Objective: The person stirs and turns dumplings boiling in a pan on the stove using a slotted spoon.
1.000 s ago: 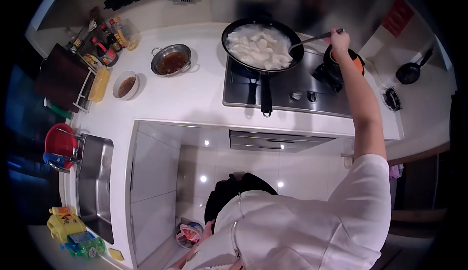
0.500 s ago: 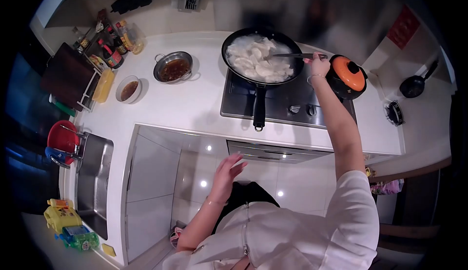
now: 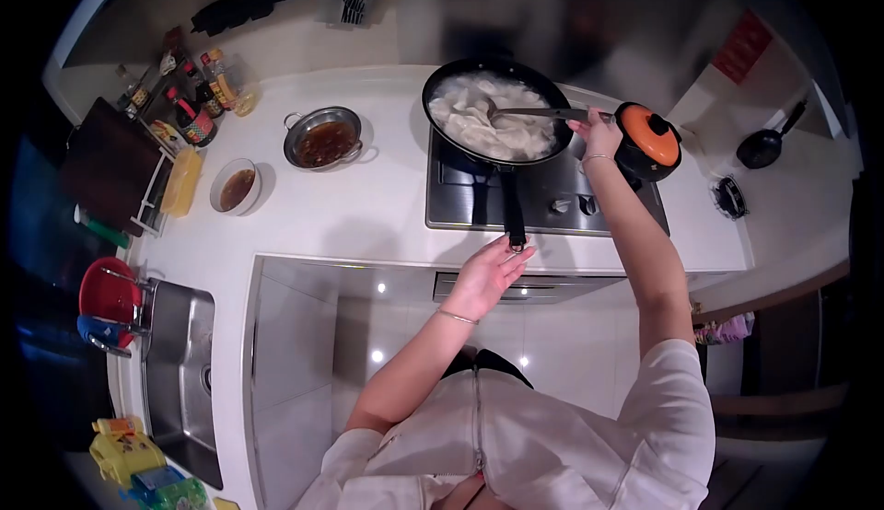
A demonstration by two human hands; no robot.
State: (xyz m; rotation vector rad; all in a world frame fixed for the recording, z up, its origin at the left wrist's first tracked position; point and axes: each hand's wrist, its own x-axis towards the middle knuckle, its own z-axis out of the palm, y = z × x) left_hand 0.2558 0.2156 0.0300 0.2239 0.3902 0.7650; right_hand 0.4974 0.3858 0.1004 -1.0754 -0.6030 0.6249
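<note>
A black frying pan (image 3: 429, 110) stands on the hob, filled with pale dumplings (image 3: 505, 137) in cloudy liquid. My right hand (image 3: 599, 133), right of the pan, is closed around the handle of a long metal ladle (image 3: 543, 112). The ladle's head is partly sunk among the dumplings. Below the pan, my left hand (image 3: 493, 275) is at the end of the black pan handle (image 3: 513, 211). Its fingers are stretched out and apart, not wrapped round the handle; whether they touch it I cannot tell.
An orange-lidded pot (image 3: 651, 142) sits right of the pan, close to my right hand. Left on the counter are a metal strainer bowl (image 3: 293, 146) and a white bowl (image 3: 253, 199), both with brown sauce. Bottles (image 3: 195, 123) stand behind; a sink (image 3: 180, 372) is at left.
My left hand has moved up and right to the pan handle's end. The ladle's head has shifted left through the dumplings, and the pan handle now points slightly more to the right.
</note>
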